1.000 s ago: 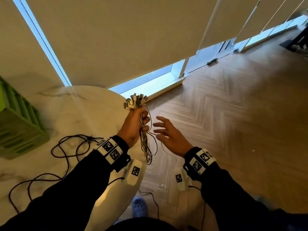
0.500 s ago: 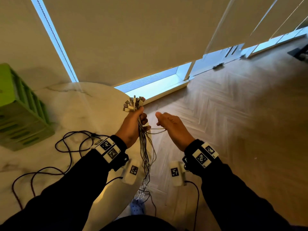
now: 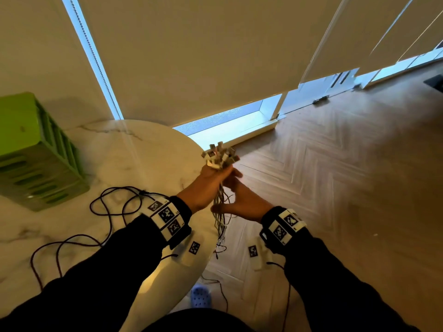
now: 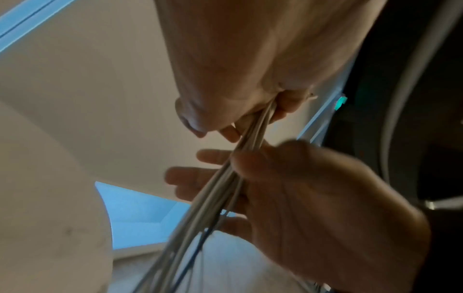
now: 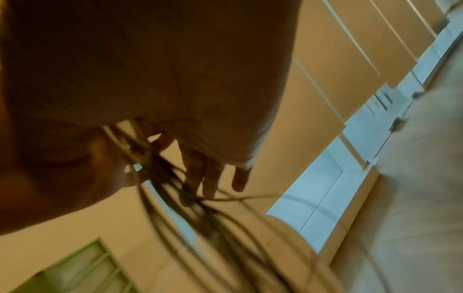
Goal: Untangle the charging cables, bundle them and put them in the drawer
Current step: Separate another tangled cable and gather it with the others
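Cables gripped in left hand fist, plugs above; right hand fingers spread against strands.

No readable words, brands or numbers anywhere. Only signs: black-and-white square fiducial markers on the left wristband, three in a row, and on the right wristband, two showing. One more marker each on the white left wrist camera unit and the right wrist camera unit. Tiny characters sit beside the wristband markers, too small to read. Wrist views blurred, no text visible.
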Motion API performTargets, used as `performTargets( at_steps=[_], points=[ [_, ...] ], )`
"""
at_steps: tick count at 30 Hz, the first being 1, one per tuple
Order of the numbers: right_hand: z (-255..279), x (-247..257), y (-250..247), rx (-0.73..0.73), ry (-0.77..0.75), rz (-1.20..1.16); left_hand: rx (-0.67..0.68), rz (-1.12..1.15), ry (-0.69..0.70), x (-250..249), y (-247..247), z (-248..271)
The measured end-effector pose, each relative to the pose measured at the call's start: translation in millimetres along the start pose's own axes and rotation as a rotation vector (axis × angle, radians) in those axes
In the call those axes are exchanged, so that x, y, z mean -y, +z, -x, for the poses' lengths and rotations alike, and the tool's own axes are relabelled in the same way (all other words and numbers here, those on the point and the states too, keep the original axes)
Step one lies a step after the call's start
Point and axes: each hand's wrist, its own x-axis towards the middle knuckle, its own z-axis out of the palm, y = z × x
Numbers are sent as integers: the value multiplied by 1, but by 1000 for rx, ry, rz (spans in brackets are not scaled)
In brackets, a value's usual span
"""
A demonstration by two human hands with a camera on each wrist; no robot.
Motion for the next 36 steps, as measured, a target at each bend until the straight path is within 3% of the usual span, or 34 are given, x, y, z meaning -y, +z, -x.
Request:
performTargets(
  at_steps=[2,5,7,8,10,11,12,13,14,15,16,19,21,23,25,28,29,31,32,34,36],
  points=[
    [-1,19,11,-56,-30,-120,1,-273,105,3,-1,1],
    [-4,30,34,-305,21,-364,9,-519,131,8,-13,-1],
    [-3,29,42,-313,-2,-435,-17,-388,2,4,-20,-3],
    [3,28,38,-245,8,-466,-20,-232,-62,-1,-20,-3],
    [0,37,36,-202,68,-403,32,-20,-43,-9,-10,-2],
    [7,33,25,-163,111,-304,72,-44,35,-14,-5,-2],
    [6,39,7,-240,290,-494,123,-74,77,-17,1,-2],
    [-3,23,2,-367,262,-409,185,-83,94,-18,4,-4],
    [3,22,-1,-359,312,-392,238,-50,72,-18,6,-7],
    [18,23,-4,-222,271,-315,276,-3,49,-17,6,-11],
    [4,18,-2,-367,119,-325,284,36,43,-13,5,-13],
    [34,32,-37,-336,44,-909,375,-29,-21,9,12,-18],
    [44,44,-34,-281,45,-1046,544,-207,-119,20,26,-19],
    [52,49,-33,-203,56,-1023,652,-338,-124,27,35,-24],
    [67,49,-40,-210,63,-792,535,-455,28,36,38,-34],
    [76,46,-38,-320,9,-657,72,-746,341,64,36,-53],
    [76,44,-37,-355,-11,-703,-37,-740,373,72,41,-56],
    [72,37,-38,-452,-65,-862,-127,-560,252,82,58,-55],
    [69,33,-41,-496,-75,-922,-80,-461,123,83,69,-50],
    [62,24,-54,-536,-47,-959,176,-281,-114,83,87,-38],
    [57,16,-69,-531,46,-915,440,-306,-155,84,97,-27]
  ],
)
